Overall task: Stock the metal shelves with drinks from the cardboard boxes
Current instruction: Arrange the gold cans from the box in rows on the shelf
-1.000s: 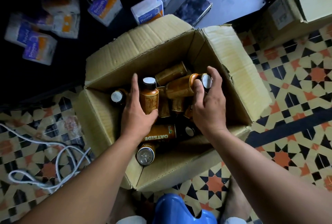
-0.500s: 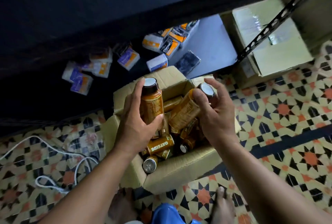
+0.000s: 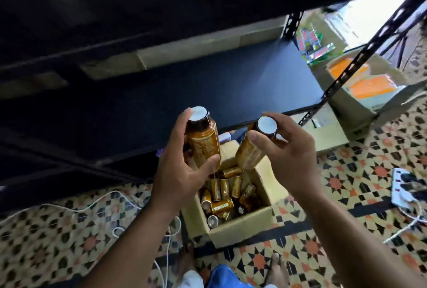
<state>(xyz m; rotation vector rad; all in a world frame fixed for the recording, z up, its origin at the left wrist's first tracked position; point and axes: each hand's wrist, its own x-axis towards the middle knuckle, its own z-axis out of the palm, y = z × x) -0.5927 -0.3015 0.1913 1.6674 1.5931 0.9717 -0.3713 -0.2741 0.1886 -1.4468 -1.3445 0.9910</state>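
Head view, left hand [image 3: 178,172] fingers wrapped round one brown bottle [image 3: 203,142], right hand [image 3: 286,151] fingers pinching another [image 3: 251,149], above cardboard box [image 3: 240,225].

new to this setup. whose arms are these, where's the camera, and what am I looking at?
There is no machine here. A person works with bare hands, and the only camera is a wide-angle one worn on the head. It looks forward and down, so the arms enter from the bottom edge.

The left hand grips a brown drink bottle with its cap up. The right hand holds a second bottle near its cap.

Both hands are above an open cardboard box on the tiled floor. More bottles lie jumbled inside it. The dark metal shelf is just ahead, and a power strip lies on the floor to the right.
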